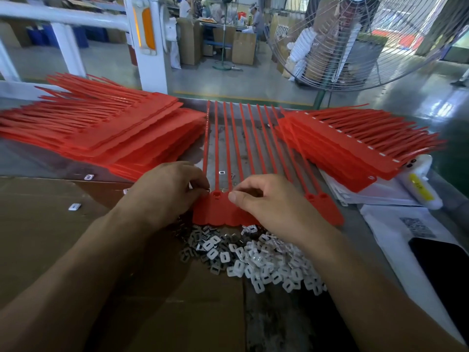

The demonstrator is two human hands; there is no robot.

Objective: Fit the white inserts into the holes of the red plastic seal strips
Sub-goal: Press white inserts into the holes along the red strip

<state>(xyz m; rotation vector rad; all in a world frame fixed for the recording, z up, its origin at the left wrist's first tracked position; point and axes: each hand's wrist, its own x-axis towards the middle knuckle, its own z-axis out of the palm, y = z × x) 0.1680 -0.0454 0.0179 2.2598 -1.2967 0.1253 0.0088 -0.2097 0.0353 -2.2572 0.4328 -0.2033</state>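
Fingers point(200, 182) of the left hand point(162, 191) curl at the red seal strip point(327, 209) head, contents not discernible. Right hand point(269, 201) fingers curl, thumb pressing the strip. White inserts point(264, 262) lie heaped on the surface point(360, 235) just below; red stacks point(101, 133) flank both sides.

Both hands were down on the red seal strip sheet point(327, 212) lying flat on the table: the left hand point(167, 191) curled at its left corner, fingertips at a hole, the right hand point(264, 199) pinching near the strip bases. A heap of white inserts point(256, 257) lay just below. Stacks of red strips point(106, 128) flanked the sheet, with a floor fan point(355, 41) behind.
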